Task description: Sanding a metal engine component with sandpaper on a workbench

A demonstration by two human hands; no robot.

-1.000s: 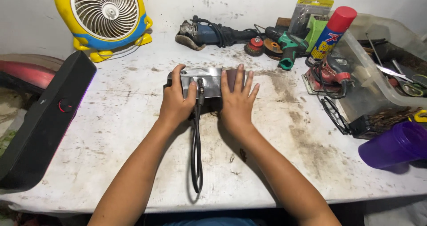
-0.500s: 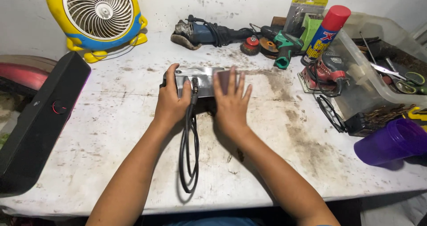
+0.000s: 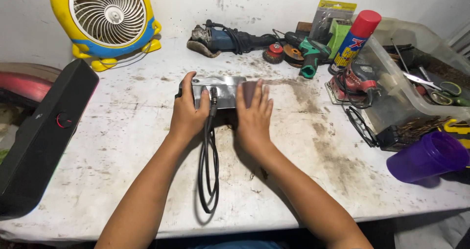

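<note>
A small silver metal box [image 3: 223, 90] lies on the dirty white table [image 3: 122, 131], with a black cable [image 3: 208, 175] plugged into its near side and looping toward me. My left hand [image 3: 188, 114] grips the box's left end, thumb on top. My right hand [image 3: 254, 117] lies flat on the right end, fingers together, pressing a reddish-brown piece [image 3: 246, 90] like sandpaper onto the metal. Most of that piece is hidden under my fingers.
A yellow fan [image 3: 110, 21] stands at the back left and a black speaker bar [image 3: 44, 131] lies along the left edge. An angle grinder [image 3: 223, 38], green tool [image 3: 308, 53], spray can [image 3: 355, 38], red sander [image 3: 355, 82], clear bin [image 3: 416, 82] and purple cup [image 3: 426, 156] fill the right.
My right hand's fingers, spread a second ago, have drawn together over the brown piece on the box. The cable loop has shifted slightly. My left hand keeps its grip.
</note>
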